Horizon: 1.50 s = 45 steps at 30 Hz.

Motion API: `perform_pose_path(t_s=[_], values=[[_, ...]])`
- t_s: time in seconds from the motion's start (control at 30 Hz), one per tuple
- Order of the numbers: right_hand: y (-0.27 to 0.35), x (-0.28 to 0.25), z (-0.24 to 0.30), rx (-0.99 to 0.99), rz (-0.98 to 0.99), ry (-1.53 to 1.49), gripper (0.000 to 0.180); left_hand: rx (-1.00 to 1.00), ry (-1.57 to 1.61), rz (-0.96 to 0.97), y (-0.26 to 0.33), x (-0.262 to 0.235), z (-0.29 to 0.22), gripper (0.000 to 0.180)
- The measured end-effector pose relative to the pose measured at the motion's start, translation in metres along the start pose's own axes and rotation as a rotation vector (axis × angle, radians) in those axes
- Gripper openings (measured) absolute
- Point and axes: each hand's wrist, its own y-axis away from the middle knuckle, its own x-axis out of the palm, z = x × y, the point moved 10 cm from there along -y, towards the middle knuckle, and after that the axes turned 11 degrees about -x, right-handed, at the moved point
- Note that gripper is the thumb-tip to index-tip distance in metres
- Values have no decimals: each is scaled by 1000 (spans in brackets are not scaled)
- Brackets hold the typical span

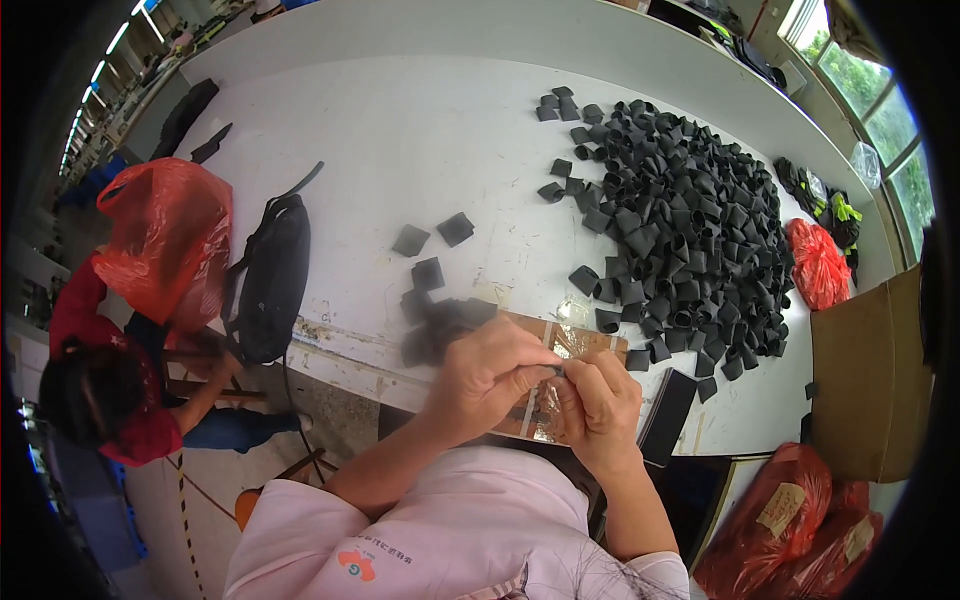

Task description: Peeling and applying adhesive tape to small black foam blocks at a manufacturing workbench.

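My left hand (487,368) and my right hand (601,397) meet at the table's front edge, thumbs and fingers pinched together. Between their fingertips a small dark piece (557,370) shows; most of it is hidden. Beneath them lies a brown board (530,420) with shiny clear tape on it. Beyond my left hand sits a small blurred cluster of black fabric loops (430,330), with a few flat black pieces (455,230) farther out. A large heap of black fabric loops (690,220) spreads over the right of the table.
A dark phone-like slab (667,417) lies right of my right hand. A black bag (272,280) rests at the table's left edge, beside a red plastic bag (170,235) and a seated person (110,400). A cardboard box (868,375) and red bags (780,530) stand at right.
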Motion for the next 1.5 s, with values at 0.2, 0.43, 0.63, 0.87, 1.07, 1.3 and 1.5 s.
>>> perform_pose_path(t_s=[0.2,0.43,0.63,0.87,1.07,1.3,1.5], values=[[5,2,-3,-25,-50,20,14,-14,12,-71,17,6,25,4],[2,-42,-98,582,-553,-714,30,-317,-375,-665,-10,-95,122,20],[63,22,-82,863,-120,-749,31,-568,-870,-590,-42,-161,252,15],[77,79,-30,688,388,-552,18,-493,-294,-513,-6,-117,165,9],[69,85,-11,525,442,-405,17,-256,-890,-742,-25,-140,175,23],[89,79,-7,564,451,-399,18,-505,-884,-559,-42,-155,243,13],[90,84,-22,752,336,-481,23,-500,-22,-417,29,-80,139,9]])
